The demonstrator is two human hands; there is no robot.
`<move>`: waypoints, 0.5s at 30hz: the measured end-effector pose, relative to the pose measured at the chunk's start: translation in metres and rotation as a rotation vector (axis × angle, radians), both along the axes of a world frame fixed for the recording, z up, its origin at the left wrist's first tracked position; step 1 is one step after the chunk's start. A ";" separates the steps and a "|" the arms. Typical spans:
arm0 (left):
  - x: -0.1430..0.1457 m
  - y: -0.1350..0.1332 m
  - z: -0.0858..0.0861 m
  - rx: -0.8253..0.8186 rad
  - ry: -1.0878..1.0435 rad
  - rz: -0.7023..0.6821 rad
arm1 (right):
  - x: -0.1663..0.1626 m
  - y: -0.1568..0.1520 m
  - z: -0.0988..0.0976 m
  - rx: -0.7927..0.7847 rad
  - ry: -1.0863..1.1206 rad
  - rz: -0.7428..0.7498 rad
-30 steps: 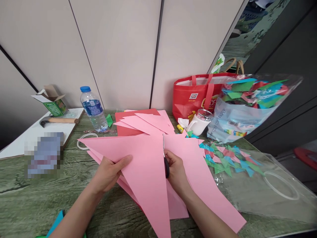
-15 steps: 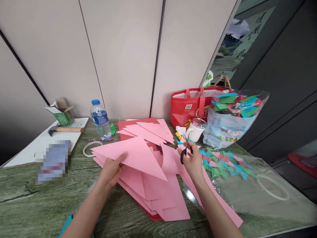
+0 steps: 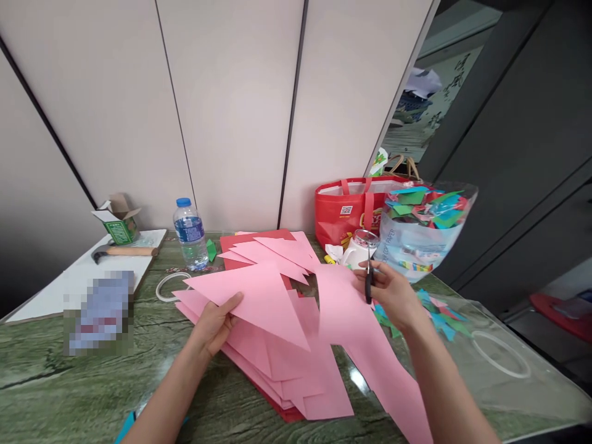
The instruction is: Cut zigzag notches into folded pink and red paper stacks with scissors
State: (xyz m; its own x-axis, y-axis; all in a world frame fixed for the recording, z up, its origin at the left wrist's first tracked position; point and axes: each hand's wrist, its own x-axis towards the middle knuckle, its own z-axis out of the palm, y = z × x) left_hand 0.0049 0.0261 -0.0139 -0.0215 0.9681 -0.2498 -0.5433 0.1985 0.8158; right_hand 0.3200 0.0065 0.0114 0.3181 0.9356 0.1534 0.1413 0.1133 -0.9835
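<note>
My left hand (image 3: pixel 215 319) grips the near edge of a large pink paper triangle (image 3: pixel 259 297), thumb on top, lifting it over a pile of pink sheets (image 3: pixel 296 364). My right hand (image 3: pixel 391 296) is closed round black-handled scissors (image 3: pixel 369 280), blades pointing up, and also pinches the top edge of a long pink paper piece (image 3: pixel 365 345) that runs down towards me. A gap shows between the two pink pieces. Red paper (image 3: pixel 252 237) lies beneath the pile.
A water bottle (image 3: pixel 189 234), a green carton (image 3: pixel 118 223) and a hammer (image 3: pixel 123 251) on a white board stand at the left. A red bag (image 3: pixel 345 206), a white mug (image 3: pixel 358 250) and a plastic bag of coloured paper pieces (image 3: pixel 423 228) sit right. Small coloured triangles (image 3: pixel 439 311) lie nearby.
The scissors have left the cut and my right hand has moved right and up with its pink piece. The two pieces have come apart; my left hand still holds the triangle.
</note>
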 end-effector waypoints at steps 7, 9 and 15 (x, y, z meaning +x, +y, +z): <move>0.004 -0.002 -0.002 0.017 0.060 -0.036 | 0.034 0.009 -0.022 -0.161 -0.425 -0.137; 0.005 -0.002 -0.005 0.017 0.076 -0.020 | 0.020 0.008 -0.029 -0.143 -0.448 -0.171; 0.010 -0.004 -0.007 0.048 0.112 0.021 | -0.073 -0.009 -0.033 -0.090 -0.040 0.394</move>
